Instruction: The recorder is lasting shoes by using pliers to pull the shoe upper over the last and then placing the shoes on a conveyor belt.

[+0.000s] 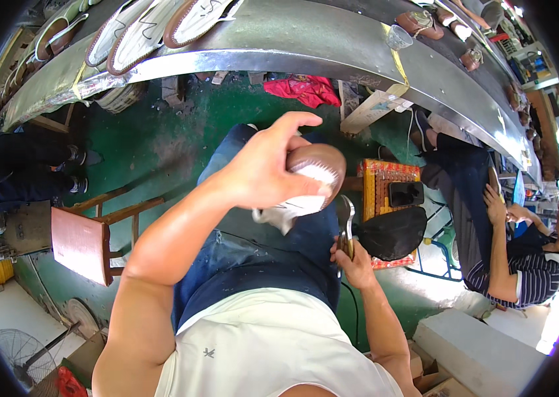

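Above my lap, my left hand grips a brown shoe upper with its pale underside partly showing. Its toe points to the right, and white material hangs beneath my fingers. Lower and to the right, my right hand is closed round the handles of metal lasting pliers. Their curved head points up and stays apart from the shoe. My palm covers part of the handles.
A long metal bench runs across the front, bearing several brown shoes with white undersides and a clear cup. At right are a crate with a phone and a seated co-worker. A wooden stool stands left.
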`<state>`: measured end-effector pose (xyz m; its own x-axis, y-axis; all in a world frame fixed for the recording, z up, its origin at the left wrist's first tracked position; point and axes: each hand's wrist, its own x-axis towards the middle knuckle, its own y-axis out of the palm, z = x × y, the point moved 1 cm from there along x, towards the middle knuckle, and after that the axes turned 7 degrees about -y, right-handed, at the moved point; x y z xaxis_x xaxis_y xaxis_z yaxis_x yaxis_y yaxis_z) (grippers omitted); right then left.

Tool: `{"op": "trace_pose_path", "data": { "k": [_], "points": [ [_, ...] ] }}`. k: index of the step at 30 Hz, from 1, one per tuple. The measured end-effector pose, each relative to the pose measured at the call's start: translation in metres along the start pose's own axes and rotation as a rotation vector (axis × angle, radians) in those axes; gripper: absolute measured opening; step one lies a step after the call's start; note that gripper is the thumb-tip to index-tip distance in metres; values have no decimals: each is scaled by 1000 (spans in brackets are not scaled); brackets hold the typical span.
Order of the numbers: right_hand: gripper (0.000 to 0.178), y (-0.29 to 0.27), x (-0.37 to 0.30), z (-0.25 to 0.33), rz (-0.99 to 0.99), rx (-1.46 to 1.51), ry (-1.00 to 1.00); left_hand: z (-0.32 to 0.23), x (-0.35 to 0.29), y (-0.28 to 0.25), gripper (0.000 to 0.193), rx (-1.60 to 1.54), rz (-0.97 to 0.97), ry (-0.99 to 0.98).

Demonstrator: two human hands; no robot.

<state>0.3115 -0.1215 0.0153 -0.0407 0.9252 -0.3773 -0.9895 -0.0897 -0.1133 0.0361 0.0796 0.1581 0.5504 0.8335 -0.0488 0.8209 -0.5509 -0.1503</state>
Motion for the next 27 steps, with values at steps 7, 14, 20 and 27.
{"op": "trace_pose_path", "data": {
  "k": [7, 14, 20, 27],
  "points": [
    [20, 6, -2, 59, 167, -476, -84, 136, -15, 41, 68, 150, 154, -305],
    [39, 9, 27, 93, 378, -577, -186, 130, -67, 70, 33, 505, -202, -291],
    [31, 6, 67, 148, 703, -566, 257, 117, -74, 73, 36, 584, -224, -140],
    [28, 34, 69, 96, 446, -827, -137, 196, -47, 71, 60, -1134, 17, -684]
  ]
}}
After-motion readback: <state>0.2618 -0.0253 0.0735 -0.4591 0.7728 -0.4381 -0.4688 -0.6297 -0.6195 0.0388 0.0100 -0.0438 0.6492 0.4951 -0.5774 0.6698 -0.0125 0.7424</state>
